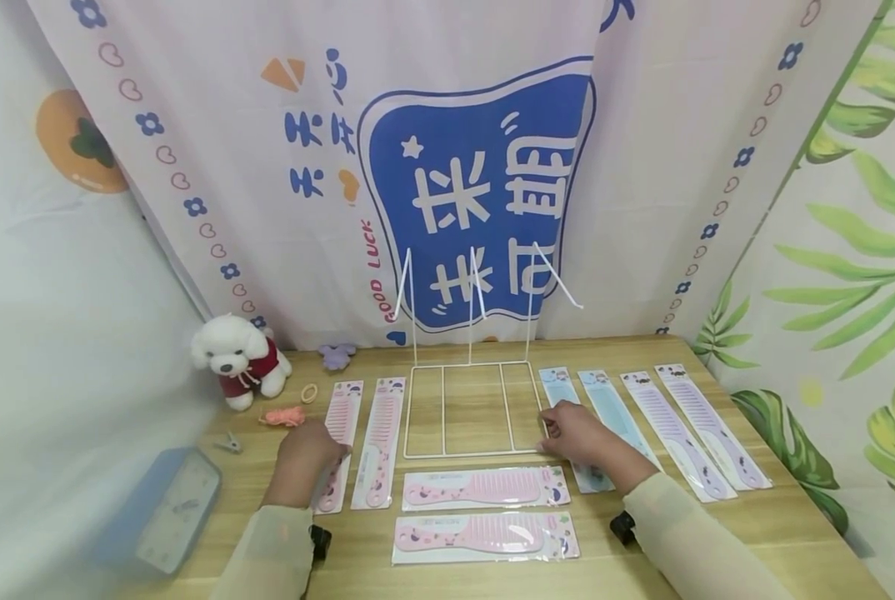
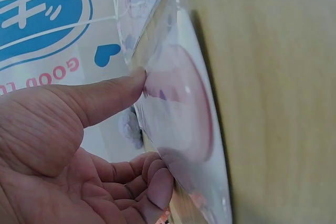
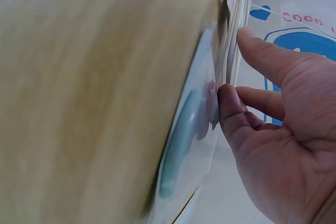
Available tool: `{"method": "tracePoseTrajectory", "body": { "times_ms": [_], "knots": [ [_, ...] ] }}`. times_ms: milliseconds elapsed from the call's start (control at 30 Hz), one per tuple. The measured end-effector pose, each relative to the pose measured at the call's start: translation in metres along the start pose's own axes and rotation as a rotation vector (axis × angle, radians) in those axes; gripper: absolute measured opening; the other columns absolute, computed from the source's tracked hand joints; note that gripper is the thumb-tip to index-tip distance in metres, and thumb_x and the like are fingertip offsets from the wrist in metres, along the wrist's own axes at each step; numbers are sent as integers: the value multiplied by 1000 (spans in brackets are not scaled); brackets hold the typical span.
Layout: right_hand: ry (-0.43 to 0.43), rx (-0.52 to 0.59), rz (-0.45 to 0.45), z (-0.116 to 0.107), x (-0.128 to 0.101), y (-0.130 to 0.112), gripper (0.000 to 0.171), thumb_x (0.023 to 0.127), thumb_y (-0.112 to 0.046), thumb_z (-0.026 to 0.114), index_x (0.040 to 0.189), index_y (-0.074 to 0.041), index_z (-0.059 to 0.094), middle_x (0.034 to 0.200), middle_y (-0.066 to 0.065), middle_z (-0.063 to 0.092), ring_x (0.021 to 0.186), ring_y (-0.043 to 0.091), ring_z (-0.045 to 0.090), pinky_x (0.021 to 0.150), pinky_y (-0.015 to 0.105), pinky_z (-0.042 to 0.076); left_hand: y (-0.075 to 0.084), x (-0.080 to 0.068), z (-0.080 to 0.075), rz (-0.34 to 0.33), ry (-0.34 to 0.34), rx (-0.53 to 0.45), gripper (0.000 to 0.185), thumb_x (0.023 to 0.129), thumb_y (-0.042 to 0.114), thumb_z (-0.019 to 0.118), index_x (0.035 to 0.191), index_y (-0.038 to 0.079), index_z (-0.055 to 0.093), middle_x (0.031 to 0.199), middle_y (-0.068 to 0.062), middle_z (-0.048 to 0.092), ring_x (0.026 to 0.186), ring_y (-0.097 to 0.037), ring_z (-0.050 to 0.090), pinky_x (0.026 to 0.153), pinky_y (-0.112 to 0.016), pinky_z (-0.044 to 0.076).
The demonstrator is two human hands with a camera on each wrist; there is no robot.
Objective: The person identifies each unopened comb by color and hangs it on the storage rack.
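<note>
Left fingers: the left hand (image 1: 307, 448) rests on the leftmost pink plastic comb in its clear printed sleeve (image 1: 338, 442); in the left wrist view the thumb (image 2: 107, 95) presses the packet's edge and the curled fingertips (image 2: 157, 182) touch its lower side, a loose pinch on the sleeve.
Right fingers: the right hand (image 1: 578, 432) lies over the lower half of the pale blue plastic comb in a clear sleeve (image 1: 567, 417); in the right wrist view a bent fingertip (image 3: 228, 108) touches the packet's edge while the thumb (image 3: 262, 51) stands apart, so the hand is relaxed and not gripping.
Pink comb packet: flat on the light wooden table (image 1: 755, 517), long axis running away from the person, its handle end nearest them.
Blue comb packet: flat, just right of the white wire display rack (image 1: 472, 408), touching or nearly touching its base frame.
Rack: its rectangular base is split into three bays, each showing only bare wood; thin hooks rise at the back.
Other combs: a second upright pink comb packet (image 1: 379, 440), two pink comb packets laid crosswise (image 1: 485, 508), another blue comb packet (image 1: 616, 412) and two lilac comb packets (image 1: 691, 433).
Table's left end: a white plush dog in a red top (image 1: 237, 358), a purple hair claw (image 1: 337, 356), a blue square clock (image 1: 170, 508).
</note>
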State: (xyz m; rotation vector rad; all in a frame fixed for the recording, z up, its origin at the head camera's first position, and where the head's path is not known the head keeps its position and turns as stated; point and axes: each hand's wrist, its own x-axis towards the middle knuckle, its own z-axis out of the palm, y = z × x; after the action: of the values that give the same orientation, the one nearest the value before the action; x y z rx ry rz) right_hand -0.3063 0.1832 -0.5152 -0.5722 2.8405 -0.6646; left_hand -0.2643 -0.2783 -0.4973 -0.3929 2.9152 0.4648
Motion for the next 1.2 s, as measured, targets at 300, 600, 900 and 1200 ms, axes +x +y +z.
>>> {"method": "tracePoseTrajectory", "body": {
  "times_ms": [300,600,900,1200],
  "knots": [
    [-9,-14,-7,-1,0,-2,34,95,-25,88,86,-7,61,82,4,50,73,17,45,66,33,36,-12,12,8,30,42,-45,42,86,30,89,99,-8,75,101,-24,76,84,-35,70,80,-54,62],
    [-21,0,13,1,-3,-6,32,95,-22,88,87,-5,61,71,-1,41,63,14,39,62,30,32,1,-13,-7,5,7,-100,31,91,23,83,94,-7,73,89,-18,73,77,-31,68,75,-52,61],
    [-23,4,54,-1,-1,-9,28,93,-21,89,112,-5,75,84,2,55,74,16,50,68,33,44,-1,-10,-10,16,-14,-72,33,93,22,81,99,-9,73,96,-22,73,80,-32,67,77,-52,61],
    [-24,0,46,1,-2,-10,24,94,-21,89,91,-9,68,73,-1,47,65,14,42,62,30,35,-4,-3,-8,-9,-80,-94,31,94,20,79,95,-10,70,91,-21,70,79,-32,67,79,-48,61]
  ]
}}
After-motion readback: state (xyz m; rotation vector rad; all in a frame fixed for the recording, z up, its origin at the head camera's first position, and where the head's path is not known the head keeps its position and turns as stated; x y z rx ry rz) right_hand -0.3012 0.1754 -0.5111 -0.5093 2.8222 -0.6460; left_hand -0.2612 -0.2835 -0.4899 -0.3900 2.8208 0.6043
